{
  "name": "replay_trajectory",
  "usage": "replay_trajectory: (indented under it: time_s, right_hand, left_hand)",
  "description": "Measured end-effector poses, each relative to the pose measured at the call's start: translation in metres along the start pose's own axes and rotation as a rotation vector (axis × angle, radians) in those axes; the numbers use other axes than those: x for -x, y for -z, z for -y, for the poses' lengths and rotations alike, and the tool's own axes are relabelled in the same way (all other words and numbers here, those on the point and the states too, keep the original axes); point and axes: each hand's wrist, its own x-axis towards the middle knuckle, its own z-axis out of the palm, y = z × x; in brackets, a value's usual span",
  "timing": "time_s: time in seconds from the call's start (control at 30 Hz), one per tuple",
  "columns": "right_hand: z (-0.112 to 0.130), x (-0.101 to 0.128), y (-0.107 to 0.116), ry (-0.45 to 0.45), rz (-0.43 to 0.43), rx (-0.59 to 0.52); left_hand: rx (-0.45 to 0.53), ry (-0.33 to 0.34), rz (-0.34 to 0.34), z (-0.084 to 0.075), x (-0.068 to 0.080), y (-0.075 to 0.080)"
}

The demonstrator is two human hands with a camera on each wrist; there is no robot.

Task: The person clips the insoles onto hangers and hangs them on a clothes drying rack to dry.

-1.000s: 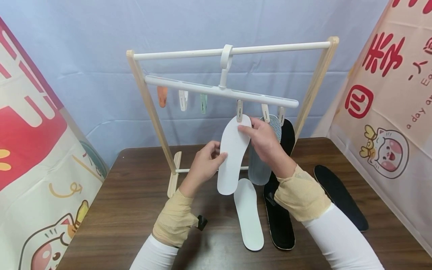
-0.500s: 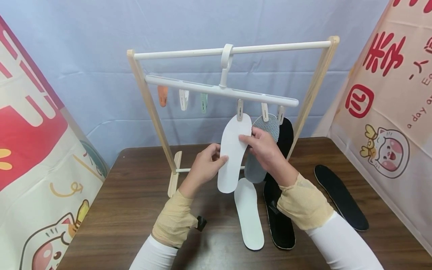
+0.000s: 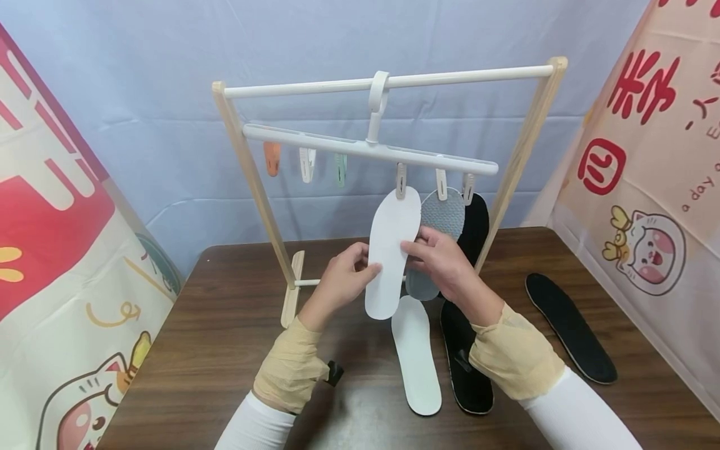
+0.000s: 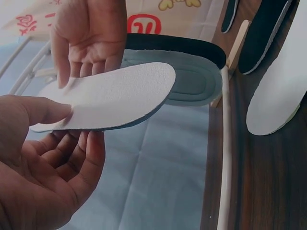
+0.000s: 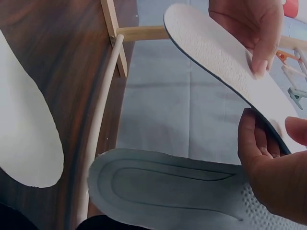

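A white insole hangs by its toe from a clip on the white hanger. My left hand pinches its left edge at mid-length, thumb in front and fingers behind. My right hand pinches the right edge opposite. In the left wrist view my left thumb lies on the white insole. In the right wrist view the right hand holds the white insole by its edge. Beside it hang a grey insole and a black insole.
The hanger hangs from the white bar of a wooden rack; orange, white and green clips hang bare. On the brown table lie a white insole and two black insoles. Printed banners stand on both sides.
My right hand has slid down the white insole from near the clip to its middle. The left hand has stayed at the left edge.
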Motion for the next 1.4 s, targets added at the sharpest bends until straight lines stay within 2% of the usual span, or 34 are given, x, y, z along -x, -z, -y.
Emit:
replay_trajectory:
  time_s: [0.43,0.73,0.93,1.4]
  right_hand:
    - [-0.016,0.011,0.003,-0.024,0.040,0.027]
    - [-0.021,0.014,0.004,-0.039,0.027,0.036]
    - [-0.024,0.015,0.008,-0.031,0.017,0.041]
    - [-0.022,0.017,0.016,-0.025,0.001,-0.007]
  left_hand:
    - [0.047,0.006,0.071,-0.003,0.001,-0.008]
    - [0.069,0.013,0.106,-0.001,0.001,-0.008]
    - [0.073,0.024,0.089,0.003,0.005,0.004]
    - [0.049,0.024,-0.057,0.013,0.013,0.051]
